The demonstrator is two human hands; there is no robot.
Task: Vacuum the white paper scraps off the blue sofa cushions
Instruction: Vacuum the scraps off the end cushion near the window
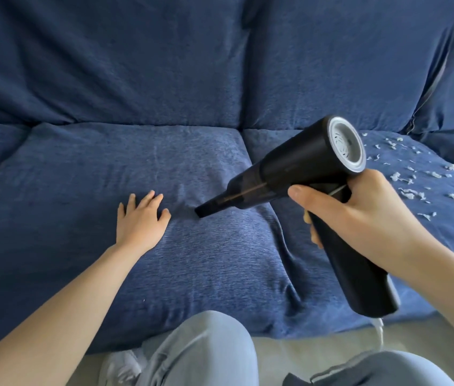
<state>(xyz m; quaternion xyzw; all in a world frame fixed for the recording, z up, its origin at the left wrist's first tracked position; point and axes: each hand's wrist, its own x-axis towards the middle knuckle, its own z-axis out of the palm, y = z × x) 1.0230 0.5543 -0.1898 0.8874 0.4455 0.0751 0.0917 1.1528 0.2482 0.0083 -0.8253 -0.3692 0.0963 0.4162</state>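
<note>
Nozzle (202, 210) down on the left seat cushion (81, 190), just beside my left hand (141, 218), which lies flat with fingers spread, pressing the fabric smooth and gripping nothing. My right hand (359, 215) is wrapped around the handle of the black handheld vacuum (298, 162), thumb stretched along its side. This cushion looks clean where the nozzle sits, apart from one tiny white fleck (143, 300) near its front edge. The white paper scraps (426, 176) lie scattered over the right seat cushion (317, 260), well apart from the nozzle and behind the vacuum's body. I judge the left side is about finished; next I should swing the nozzle across the seam to the right and sweep slowly through that litter.
</note>
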